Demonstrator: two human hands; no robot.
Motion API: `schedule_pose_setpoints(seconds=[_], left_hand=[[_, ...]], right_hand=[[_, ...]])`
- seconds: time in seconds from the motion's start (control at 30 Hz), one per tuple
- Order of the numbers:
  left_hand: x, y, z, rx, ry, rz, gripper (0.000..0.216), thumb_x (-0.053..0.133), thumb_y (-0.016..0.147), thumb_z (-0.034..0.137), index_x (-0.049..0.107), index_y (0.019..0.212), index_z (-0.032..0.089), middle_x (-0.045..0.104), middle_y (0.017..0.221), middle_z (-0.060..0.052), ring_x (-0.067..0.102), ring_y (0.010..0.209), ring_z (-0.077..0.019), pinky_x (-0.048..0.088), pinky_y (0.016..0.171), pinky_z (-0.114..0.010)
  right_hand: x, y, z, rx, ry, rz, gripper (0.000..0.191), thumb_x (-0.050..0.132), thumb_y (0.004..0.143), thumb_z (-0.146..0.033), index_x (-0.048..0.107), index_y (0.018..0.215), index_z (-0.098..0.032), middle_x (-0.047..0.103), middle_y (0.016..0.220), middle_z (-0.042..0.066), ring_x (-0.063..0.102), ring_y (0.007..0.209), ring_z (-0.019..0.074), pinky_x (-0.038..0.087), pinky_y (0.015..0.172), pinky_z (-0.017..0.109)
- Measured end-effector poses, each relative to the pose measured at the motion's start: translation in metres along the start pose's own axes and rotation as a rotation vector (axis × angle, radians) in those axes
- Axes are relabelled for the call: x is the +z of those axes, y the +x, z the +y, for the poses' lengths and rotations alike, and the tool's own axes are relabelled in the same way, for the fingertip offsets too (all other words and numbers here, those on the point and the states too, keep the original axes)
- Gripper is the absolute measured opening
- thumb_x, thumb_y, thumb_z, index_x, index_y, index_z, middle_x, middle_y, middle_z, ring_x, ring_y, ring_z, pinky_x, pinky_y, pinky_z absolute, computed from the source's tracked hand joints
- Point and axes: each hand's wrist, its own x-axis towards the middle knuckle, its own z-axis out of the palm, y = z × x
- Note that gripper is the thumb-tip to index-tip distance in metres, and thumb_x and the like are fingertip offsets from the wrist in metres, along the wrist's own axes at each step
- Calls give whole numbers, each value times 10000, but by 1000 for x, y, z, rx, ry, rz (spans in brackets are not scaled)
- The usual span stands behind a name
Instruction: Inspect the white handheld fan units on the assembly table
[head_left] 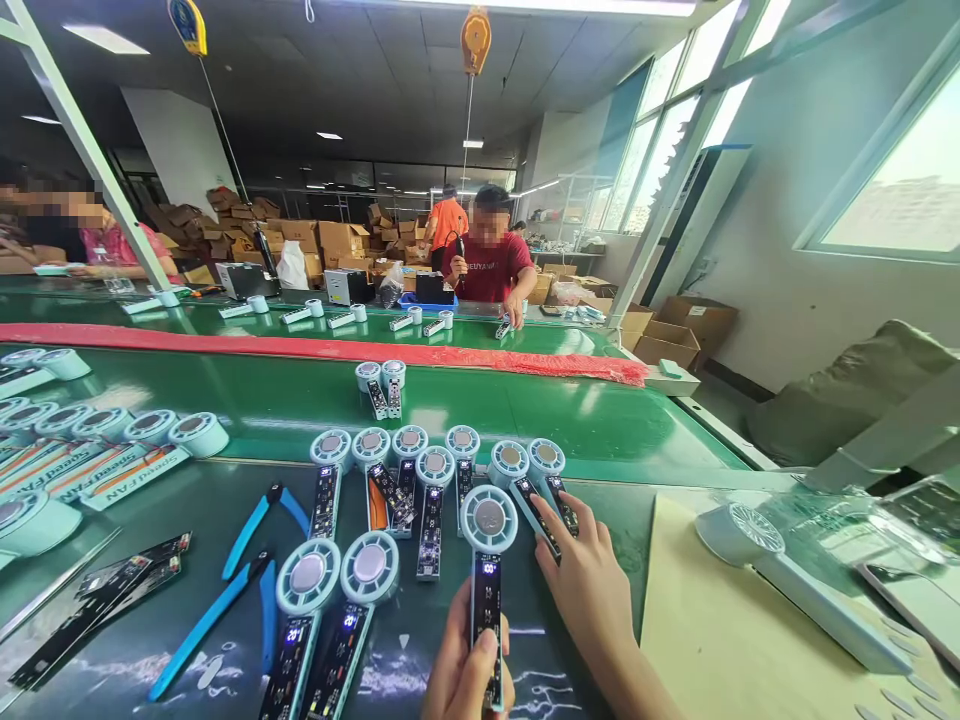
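Down at the near edge of the dark surface, the left hand is closed around the handle of a small handheld fan, thumb pressed on the lit circuit strip whose display glows "100". The fan's round pale-blue head stands up past the fingers, just in front of the rows of other units. The right hand is open, its fingers spread and resting on the handle of another fan lying at the right end of that row.

The held fan looks light and rigid, a thin plastic shell with its board exposed along the handle. I judge it fragile there: the bare electronics would not like squeezing or a sweaty grip, so the plastic sides of the handle are the safer place to hold, leaving the head free.

Two lit fans lie to the left, beside blue-handled cutters. Beyond runs a green conveyor belt, where a person in a red shirt works at the far side.
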Motion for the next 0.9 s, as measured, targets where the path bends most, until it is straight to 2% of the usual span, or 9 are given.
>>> schedule_pose_setpoints(seconds=[0.27,0.43,0.57,0.7,0.77,0.9], left_hand=[[-6,3,-3,21,-112,-113,492,597,768,460,443,1201,284,529,745,9,431,398,-23,266,387,-158],[-7,5,-6,-13,-134,-128,558,607,752,475,409,1233,272,517,748,8,408,399,-19,300,422,-170],[-5,7,-5,-25,-194,-143,561,637,727,475,422,1206,277,504,727,20,341,372,4,239,398,-160],[-5,7,-6,-14,-275,-189,414,642,738,436,510,1097,277,503,706,30,301,373,27,179,393,-146],[-7,7,-7,0,-278,-186,403,634,750,424,513,1106,280,508,701,27,321,388,20,181,399,-148],[-8,6,-8,7,-261,-174,426,623,763,413,493,1148,284,525,722,16,351,401,12,177,402,-154]], right_hand=[[4,-2,-8,-11,-48,-1,444,556,832,-193,499,1247,-341,431,1211,57,488,975,253,518,674,326],[3,-2,-13,-24,-29,-3,414,504,848,-202,500,1243,-322,429,1199,80,488,993,270,529,597,318],[1,-3,-11,-21,1,-13,402,474,861,-209,495,1245,-327,398,1225,80,481,996,276,539,589,334],[2,-3,-10,-38,25,29,400,485,851,-211,512,1236,-316,286,1317,83,448,1033,303,532,694,402],[3,-4,-9,-54,47,68,393,477,849,-211,519,1230,-300,237,1343,86,403,1088,322,506,776,442],[6,-2,-6,-94,82,110,355,459,850,-217,554,1186,-276,277,1286,95,341,1148,326,467,851,466]])
